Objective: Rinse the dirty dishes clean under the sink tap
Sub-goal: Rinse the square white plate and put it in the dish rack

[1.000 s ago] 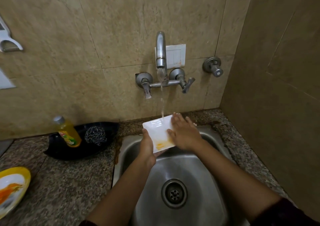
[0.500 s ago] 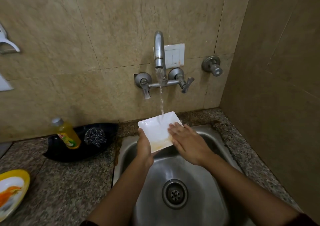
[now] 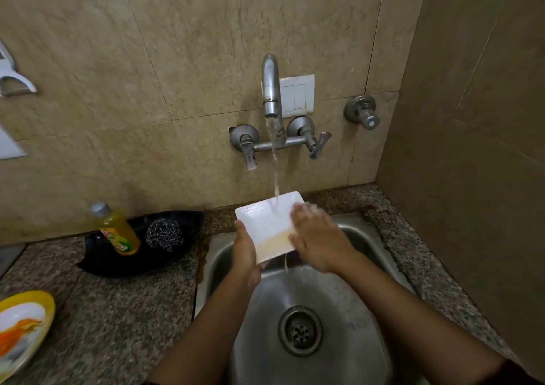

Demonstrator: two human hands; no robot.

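Sink basin (image 3: 348, 293): brushed steel, wet sheen. Square plate (image 3: 267, 222): glossy white. Table (image 3: 118, 311): speckled granite. Scourer (image 3: 164, 234): coiled steel wire.

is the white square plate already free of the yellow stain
No, a yellowish smear still sits on the lower part of the white square plate, near the right hand, while tap water runs onto it.

Plates: we are counting two, a white square plate (image 3: 267, 225) and a yellow-rimmed plate (image 3: 22, 330)
Hands: we are seeing two, the left hand (image 3: 246, 252) and the right hand (image 3: 317, 237)
Taps: one tap (image 3: 272, 90)
Soap bottles: one bottle (image 3: 116, 228)
Steel scrubbers: one scrubber (image 3: 163, 234)
Black trays: one tray (image 3: 97, 259)
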